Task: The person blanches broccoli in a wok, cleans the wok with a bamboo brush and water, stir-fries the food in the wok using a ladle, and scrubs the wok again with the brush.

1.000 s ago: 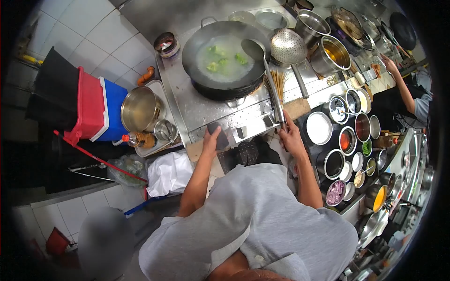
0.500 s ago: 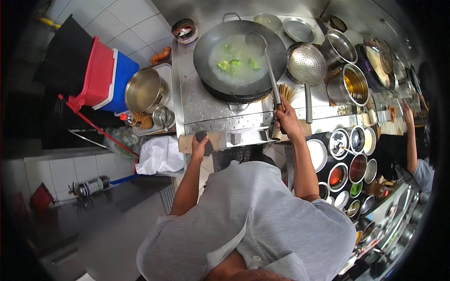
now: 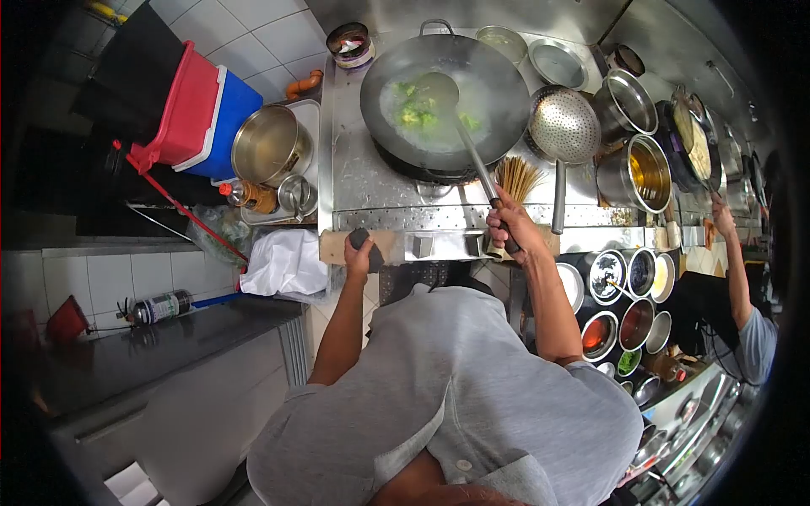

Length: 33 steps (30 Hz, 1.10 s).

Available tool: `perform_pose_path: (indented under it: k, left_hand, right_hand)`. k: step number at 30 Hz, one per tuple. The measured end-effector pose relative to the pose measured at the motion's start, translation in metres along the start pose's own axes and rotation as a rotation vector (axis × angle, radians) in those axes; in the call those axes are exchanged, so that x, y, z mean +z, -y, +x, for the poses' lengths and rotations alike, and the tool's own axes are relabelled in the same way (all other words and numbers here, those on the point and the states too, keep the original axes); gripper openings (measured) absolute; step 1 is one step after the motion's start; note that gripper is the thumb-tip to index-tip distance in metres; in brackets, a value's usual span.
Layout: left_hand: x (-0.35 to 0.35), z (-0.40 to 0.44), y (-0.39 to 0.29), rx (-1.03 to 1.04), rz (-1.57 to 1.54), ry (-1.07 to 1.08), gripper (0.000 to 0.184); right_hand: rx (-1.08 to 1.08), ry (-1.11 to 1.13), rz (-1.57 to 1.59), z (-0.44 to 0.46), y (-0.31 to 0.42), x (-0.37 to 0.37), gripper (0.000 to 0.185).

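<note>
A large dark wok (image 3: pixel 499 84) sits on the steel stove, with green broccoli (image 3: pixel 416 110) in cloudy, steaming liquid. My right hand (image 3: pixel 515 226) is closed round the handle of a long ladle (image 3: pixel 475 156), whose bowl lies in the liquid over the broccoli. At the stove's front edge my left hand (image 3: pixel 358 256) grips a dark cloth (image 3: pixel 368 244). Right of the wok rests a perforated strainer (image 3: pixel 565 125), its handle toward me. A bamboo brush (image 3: pixel 516 177) stands between the wok and the strainer's handle.
Steel pots, one with yellow oil (image 3: pixel 646 174), stand at the right of the stove. Below them are several ingredient containers (image 3: pixel 600 335). A co-worker's arm (image 3: pixel 736 270) reaches in at the far right. On the left are a steel pot (image 3: pixel 268 145), a bottle (image 3: pixel 253 196) and a blue box (image 3: pixel 228 118).
The ladle's bowl has moved left and lower in the wok, onto the broccoli. The whole view has shifted, showing more of the left counter. My left hand still holds the cloth.
</note>
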<state>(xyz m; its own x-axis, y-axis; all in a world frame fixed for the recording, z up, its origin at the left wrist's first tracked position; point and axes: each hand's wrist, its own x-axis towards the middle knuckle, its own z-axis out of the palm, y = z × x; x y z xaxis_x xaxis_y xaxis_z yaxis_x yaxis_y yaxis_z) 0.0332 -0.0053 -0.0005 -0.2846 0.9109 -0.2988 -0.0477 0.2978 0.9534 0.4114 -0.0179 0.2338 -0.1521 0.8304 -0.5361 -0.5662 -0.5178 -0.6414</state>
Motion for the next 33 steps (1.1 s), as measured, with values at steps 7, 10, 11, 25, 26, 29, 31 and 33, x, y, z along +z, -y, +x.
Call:
perform_pose_path:
  k: [7, 10, 11, 25, 26, 29, 31, 33]
  left_hand:
    - [-0.023, 0.016, 0.015, -0.212, -0.051, 0.236, 0.055]
    - [-0.019, 0.015, 0.007, -0.175, -0.064, 0.256, 0.053]
    - [-0.019, 0.013, 0.003, -0.195, -0.092, 0.277, 0.051]
    - [-0.017, 0.01, -0.023, -0.229, -0.136, 0.347, 0.04]
    - [-0.016, 0.008, -0.027, -0.222, -0.139, 0.339, 0.04]
    - [-0.016, 0.007, -0.033, -0.212, -0.143, 0.333, 0.041]
    - [-0.018, 0.008, -0.031, -0.214, -0.144, 0.334, 0.041]
    - [-0.017, 0.008, -0.03, -0.224, -0.145, 0.327, 0.042]
  right_hand:
    - [0.016, -0.046, -0.02, -0.036, -0.007, 0.021, 0.069]
    - [-0.067, -0.108, -0.253, -0.05, -0.014, 0.032, 0.071]
    - [-0.067, -0.134, -0.338, -0.056, -0.013, 0.037, 0.073]
    - [-0.227, -0.327, -1.034, -0.121, -0.019, 0.052, 0.077]
    - [-0.168, -0.304, -0.979, -0.126, -0.016, 0.052, 0.076]
    - [-0.064, -0.269, -0.885, -0.136, -0.012, 0.047, 0.076]
    - [-0.077, -0.258, -0.938, -0.138, -0.014, 0.044, 0.076]
    - [-0.091, -0.248, -0.993, -0.135, -0.014, 0.04, 0.076]
